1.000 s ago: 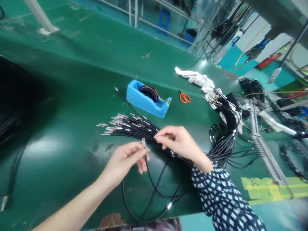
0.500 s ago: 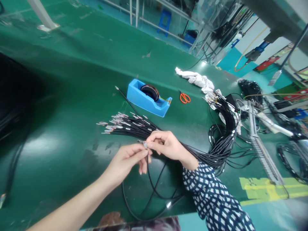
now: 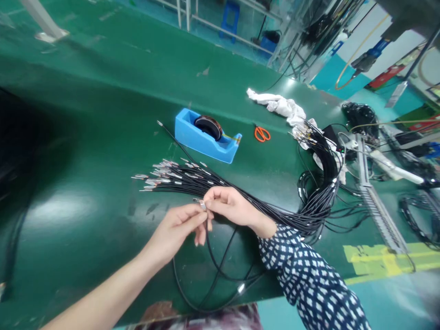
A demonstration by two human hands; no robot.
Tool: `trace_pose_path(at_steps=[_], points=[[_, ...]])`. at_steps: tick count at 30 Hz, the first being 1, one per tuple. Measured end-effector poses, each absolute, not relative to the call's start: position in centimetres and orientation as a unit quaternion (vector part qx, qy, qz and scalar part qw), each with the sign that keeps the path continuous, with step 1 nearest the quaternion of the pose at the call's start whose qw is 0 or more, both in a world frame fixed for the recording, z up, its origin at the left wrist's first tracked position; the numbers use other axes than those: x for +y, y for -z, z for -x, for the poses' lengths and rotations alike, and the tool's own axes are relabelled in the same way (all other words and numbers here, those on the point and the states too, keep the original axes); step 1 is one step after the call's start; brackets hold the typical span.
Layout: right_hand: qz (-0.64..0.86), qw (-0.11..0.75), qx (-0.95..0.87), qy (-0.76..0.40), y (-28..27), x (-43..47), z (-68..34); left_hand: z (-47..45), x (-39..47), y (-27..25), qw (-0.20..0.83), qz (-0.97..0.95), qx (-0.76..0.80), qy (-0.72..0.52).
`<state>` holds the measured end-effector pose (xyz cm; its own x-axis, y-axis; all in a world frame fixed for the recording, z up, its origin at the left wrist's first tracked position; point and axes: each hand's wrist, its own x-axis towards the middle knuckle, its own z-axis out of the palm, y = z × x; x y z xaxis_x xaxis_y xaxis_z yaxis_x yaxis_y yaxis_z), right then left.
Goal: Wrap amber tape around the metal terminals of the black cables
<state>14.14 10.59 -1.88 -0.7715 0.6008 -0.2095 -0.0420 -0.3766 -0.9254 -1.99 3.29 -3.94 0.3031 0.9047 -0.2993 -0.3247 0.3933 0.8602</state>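
Note:
My left hand (image 3: 184, 223) pinches a black cable (image 3: 207, 236) just below its silvery end (image 3: 202, 206). From there the cable hangs down and loops over the green table. My right hand (image 3: 228, 205) is closed, its thumb and forefinger pressed at that same metal end; whether they hold a small piece there is too fine to make out. Behind both hands lies a thick bundle of black cables (image 3: 192, 178), bare metal tips pointing left. A blue tape dispenser (image 3: 202, 141) with a roll of amber tape (image 3: 210, 127) stands beyond the bundle.
Orange-handled scissors (image 3: 262, 134) lie right of the dispenser. A crumpled white cloth (image 3: 285, 107) is farther back. More coiled cables (image 3: 323, 192), a slotted grey rail (image 3: 383, 220) and yellow tape (image 3: 374, 263) take up the right side. A dark mass (image 3: 27, 133) sits at left.
The view has shifted slightly, so the table things appear a little farther left and higher. Both hands keep their hold at the cable end with hardly any visible movement.

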Motion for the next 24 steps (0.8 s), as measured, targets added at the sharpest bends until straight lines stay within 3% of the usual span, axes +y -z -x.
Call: trace_pose_path(at_steps=[11, 13, 16, 17, 20, 24], points=[[0.351, 0.239, -0.566, -0.707, 1.6, 11.4, -14.9, 1.9, 3.1, 3.6, 0.720, -0.330, 0.432, -0.433], [0.407, 0.237, -0.654, -0.592, 1.0, 13.7, -16.0, 1.9, 3.0, 3.5, 0.721, -0.320, 0.436, -0.433], [0.572, 0.199, -0.750, -0.267, 0.2, 19.7, -18.7, 1.9, 3.0, 3.6, 0.725, -0.322, 0.438, -0.421], [0.609, 0.198, -0.738, -0.211, -0.1, 22.0, -19.7, 1.9, 3.0, 3.6, 0.729, -0.326, 0.436, -0.415], [0.679, 0.170, -0.702, -0.131, -0.1, 27.7, -22.5, 2.1, 3.1, 3.8, 0.724, -0.329, 0.437, -0.420], [0.715, 0.109, -0.682, -0.110, 1.4, 30.8, -23.7, 2.2, 3.3, 3.6, 0.744, -0.283, 0.418, -0.437]])
